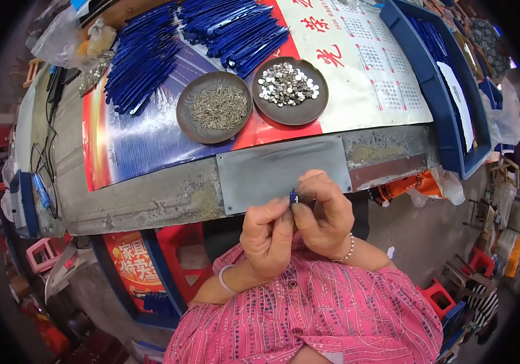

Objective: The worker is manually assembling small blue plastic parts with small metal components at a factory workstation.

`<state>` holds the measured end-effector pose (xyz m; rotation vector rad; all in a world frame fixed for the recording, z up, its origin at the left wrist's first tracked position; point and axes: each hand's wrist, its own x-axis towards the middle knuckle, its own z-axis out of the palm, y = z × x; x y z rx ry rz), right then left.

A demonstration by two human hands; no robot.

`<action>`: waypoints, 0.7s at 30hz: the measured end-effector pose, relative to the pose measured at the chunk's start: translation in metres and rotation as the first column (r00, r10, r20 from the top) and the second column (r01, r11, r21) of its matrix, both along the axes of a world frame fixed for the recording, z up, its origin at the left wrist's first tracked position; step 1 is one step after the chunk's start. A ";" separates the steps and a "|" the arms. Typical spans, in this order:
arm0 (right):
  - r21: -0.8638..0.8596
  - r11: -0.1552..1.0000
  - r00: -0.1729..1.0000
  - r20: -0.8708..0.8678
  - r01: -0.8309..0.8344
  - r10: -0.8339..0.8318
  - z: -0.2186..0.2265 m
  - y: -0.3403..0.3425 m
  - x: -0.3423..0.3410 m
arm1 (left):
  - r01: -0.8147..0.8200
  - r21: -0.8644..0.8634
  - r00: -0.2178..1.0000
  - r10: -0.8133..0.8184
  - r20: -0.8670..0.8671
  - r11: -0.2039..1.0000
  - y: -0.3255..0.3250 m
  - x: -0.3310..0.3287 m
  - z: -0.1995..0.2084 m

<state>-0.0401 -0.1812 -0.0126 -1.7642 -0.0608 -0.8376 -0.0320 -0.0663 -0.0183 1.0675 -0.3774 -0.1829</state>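
A small dark blue piece (294, 198) with a pale shiny spot is pinched between my two hands, in front of my chest. Only its end shows, so its full shape is hidden by the fingers. My left hand (266, 236) closes thumb and fingertips on it from the left. From the right, my right hand (325, 219) grips it with thumb and bent fingers. Both hands are just in front of a grey metal plate (272, 170) fixed at the table's near edge. Beyond lie a dark dish of thin metal pins (219, 108) and a dish of small silvery discs (289, 90).
Piles of long, slim blue pieces (141, 57) (236, 33) lie at the back on a printed calendar sheet (363, 73). A blue crate (451, 121) stands at the right. Cables (47, 145) run along the left. A red stool (181, 261) is under the table.
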 end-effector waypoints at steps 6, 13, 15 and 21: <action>-0.199 0.975 0.987 -0.110 0.097 -0.121 0.003 0.006 -0.004 | -0.101 0.230 0.987 0.069 0.143 0.968 -0.002 0.001 -0.002; 0.667 0.740 0.843 -0.346 -0.087 0.412 0.018 -0.011 -0.005 | 0.063 -0.016 0.995 -0.064 -0.082 0.998 -0.002 -0.001 -0.003; 0.682 0.721 0.828 -0.328 -0.125 0.454 0.019 -0.015 0.000 | 0.089 0.011 0.993 -0.088 -0.083 0.996 -0.003 0.000 0.001; -0.245 0.969 0.999 -0.033 -0.002 -0.006 -0.001 -0.011 0.008 | 0.052 0.167 0.996 -0.063 0.061 0.985 -0.001 0.003 0.001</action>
